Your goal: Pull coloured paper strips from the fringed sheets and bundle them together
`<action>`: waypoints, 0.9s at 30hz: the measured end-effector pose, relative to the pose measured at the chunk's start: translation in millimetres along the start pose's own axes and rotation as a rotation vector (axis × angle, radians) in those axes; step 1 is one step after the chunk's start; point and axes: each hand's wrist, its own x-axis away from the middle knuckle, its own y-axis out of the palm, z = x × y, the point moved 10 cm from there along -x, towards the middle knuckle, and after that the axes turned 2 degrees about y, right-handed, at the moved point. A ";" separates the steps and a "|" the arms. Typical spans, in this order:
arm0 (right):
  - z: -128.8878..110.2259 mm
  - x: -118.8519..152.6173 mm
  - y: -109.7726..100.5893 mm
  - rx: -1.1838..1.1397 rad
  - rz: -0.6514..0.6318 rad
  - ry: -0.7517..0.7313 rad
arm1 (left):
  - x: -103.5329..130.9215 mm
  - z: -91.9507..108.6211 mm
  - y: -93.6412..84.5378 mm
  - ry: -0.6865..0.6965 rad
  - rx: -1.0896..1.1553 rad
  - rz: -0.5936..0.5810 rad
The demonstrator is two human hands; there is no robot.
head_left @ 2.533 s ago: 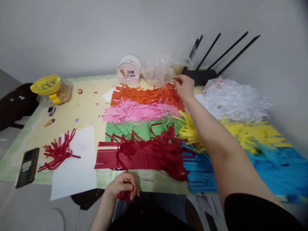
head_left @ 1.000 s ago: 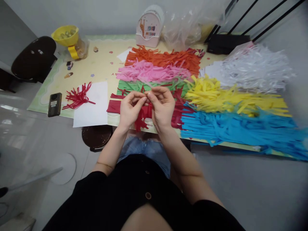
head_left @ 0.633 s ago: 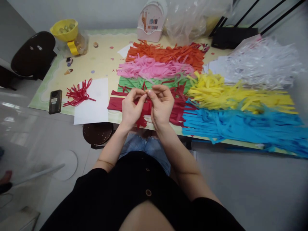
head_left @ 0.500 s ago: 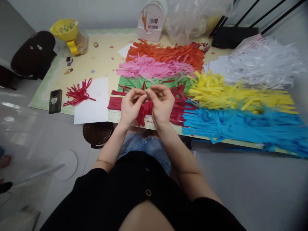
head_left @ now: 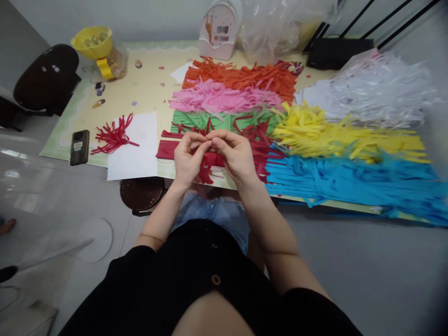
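My left hand (head_left: 190, 156) and my right hand (head_left: 235, 151) meet over the near side of the table, thumbs and fingertips pinched together. Between them is a red strip (head_left: 209, 125), apparently paper; its end shows just above the fingers, and the pinched part is hidden. Red fringed pieces (head_left: 206, 173) show below the hands. Under and around them lies dark red fringed paper (head_left: 167, 149). To the left, a bunch of red strips (head_left: 114, 135) with a twisted stem rests on a white sheet (head_left: 133, 163).
Beyond my hands are rows of green (head_left: 224, 122), pink (head_left: 224, 98) and orange fringe (head_left: 241, 77). Yellow (head_left: 350, 135) and blue fringe (head_left: 336, 182) lie right, with white strips (head_left: 378, 93) behind. A phone (head_left: 80, 147) sits left; a brown stool (head_left: 142, 193) stands below the edge.
My right hand has shifted slightly and its fingers have curled over closer to the left fingertips. The left hand stays nearly in place, still pinching.
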 end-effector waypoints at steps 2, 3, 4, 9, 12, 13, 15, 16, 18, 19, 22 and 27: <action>-5.5 1.2 1.6 0.021 0.002 -0.052 | -0.6 -8.6 0.6 -0.072 0.060 -0.019; -8.6 1.7 2.0 0.032 0.009 -0.084 | -0.5 -12.7 1.0 -0.106 0.092 -0.028; -10.0 2.0 2.3 0.035 0.016 -0.103 | -0.4 -15.7 0.8 -0.130 0.120 -0.032; 0.6 2.6 1.4 -0.047 0.079 -0.065 | 2.8 -17.7 3.2 -0.195 0.207 -0.072; 3.2 6.1 1.3 -0.029 0.118 -0.080 | 5.8 -10.6 1.2 -0.178 0.170 -0.062; 2.0 7.2 1.3 -0.023 0.120 -0.093 | 6.3 -6.1 -1.7 -0.146 0.143 -0.037; -4.1 8.2 2.8 0.023 0.080 -0.128 | 7.9 2.3 -7.4 -0.079 0.102 0.015; -7.9 8.0 4.3 0.060 0.040 -0.140 | 8.8 4.2 -9.0 -0.064 0.097 0.028; -13.9 6.7 6.3 0.130 -0.052 -0.142 | 10.6 0.7 -9.0 -0.099 0.127 0.016; -16.6 6.2 6.4 0.155 -0.092 -0.140 | 11.7 -4.4 -7.6 -0.146 0.156 -0.008; -26.5 6.7 4.3 0.215 -0.149 -0.177 | 17.4 -24.6 -1.7 -0.343 0.265 -0.112; -27.6 11.6 12.4 0.309 -0.240 -0.148 | 26.5 -42.8 -0.8 -0.552 0.346 -0.232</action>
